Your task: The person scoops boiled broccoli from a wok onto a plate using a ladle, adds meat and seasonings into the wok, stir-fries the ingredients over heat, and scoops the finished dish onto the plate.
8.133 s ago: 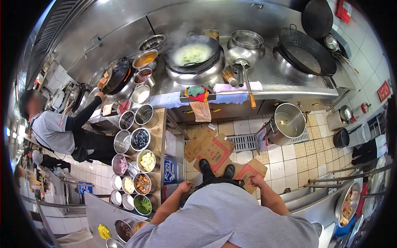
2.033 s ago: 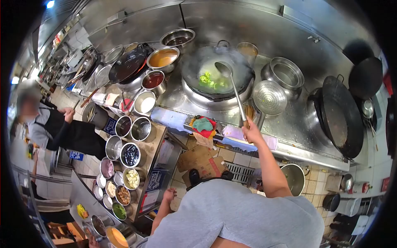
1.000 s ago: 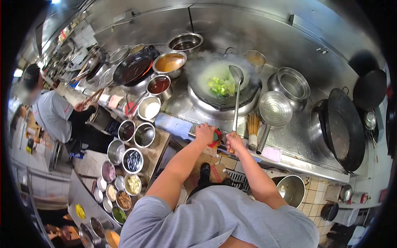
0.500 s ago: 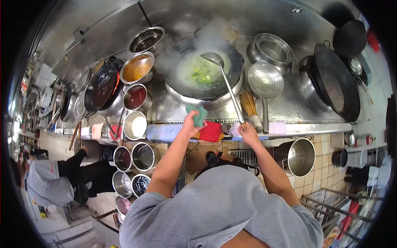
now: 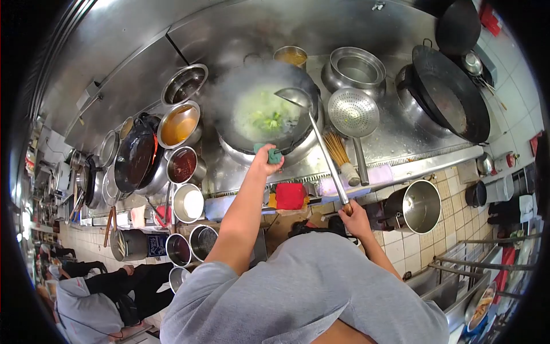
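Steam blurs wok [image 5: 269, 114] contents; co-worker [image 5: 91, 298] cut by frame edge; left fingers [image 5: 269, 162] hidden behind cloth [image 5: 271, 152].

Wok [image 5: 266, 112] centre on range — sauce bowls [image 5: 179, 125] left, strainer [image 5: 353, 113] right, second wok [image 5: 444, 97] far right.

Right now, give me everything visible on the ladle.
The ladle is a long-handled metal tool, grey steel by its look, with a round bowl and a thin straight shaft ending in a brownish grip. The bowl sits over the far right rim of the steaming wok, above greens in pale liquid; its contents cannot be told. The shaft slants down toward the person, crossing the stove edge. The right hand grips the handle end. The left hand is apart from it, pressing a green cloth at the wok's near rim.
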`<action>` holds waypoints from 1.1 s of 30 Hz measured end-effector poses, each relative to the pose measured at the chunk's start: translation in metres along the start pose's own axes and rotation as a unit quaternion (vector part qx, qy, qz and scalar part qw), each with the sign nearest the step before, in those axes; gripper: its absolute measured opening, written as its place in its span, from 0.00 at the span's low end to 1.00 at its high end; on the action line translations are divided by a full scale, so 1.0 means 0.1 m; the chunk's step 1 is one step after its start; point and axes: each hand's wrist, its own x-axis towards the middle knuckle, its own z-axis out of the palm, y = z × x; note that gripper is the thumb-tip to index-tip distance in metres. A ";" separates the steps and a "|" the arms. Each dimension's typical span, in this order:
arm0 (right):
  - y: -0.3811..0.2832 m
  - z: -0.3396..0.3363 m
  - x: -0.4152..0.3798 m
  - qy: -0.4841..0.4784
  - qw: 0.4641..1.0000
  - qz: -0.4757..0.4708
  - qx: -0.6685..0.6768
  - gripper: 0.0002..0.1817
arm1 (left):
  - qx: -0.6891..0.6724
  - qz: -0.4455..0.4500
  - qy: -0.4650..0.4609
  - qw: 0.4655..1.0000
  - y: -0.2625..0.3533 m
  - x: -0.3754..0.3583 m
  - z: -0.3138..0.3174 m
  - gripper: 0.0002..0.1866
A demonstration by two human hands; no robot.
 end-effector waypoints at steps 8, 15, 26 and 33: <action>-0.06 -0.22 -0.04 -0.015 0.995 -0.017 0.095 0.09 | -0.096 0.084 -0.063 0.990 -0.26 -0.22 -0.04 0.08; -0.02 -0.42 0.08 -0.037 0.993 -0.027 0.109 0.09 | 0.034 0.095 -0.010 0.995 -0.46 -0.88 -0.18 0.08; -0.30 -0.85 0.21 -0.215 0.959 -0.131 0.131 0.21 | 0.055 0.044 0.068 0.995 -0.64 -1.62 0.05 0.12; -0.48 -0.85 0.42 -0.282 0.940 -0.172 0.091 0.31 | 0.061 0.121 0.103 0.985 -0.74 -1.56 0.46 0.09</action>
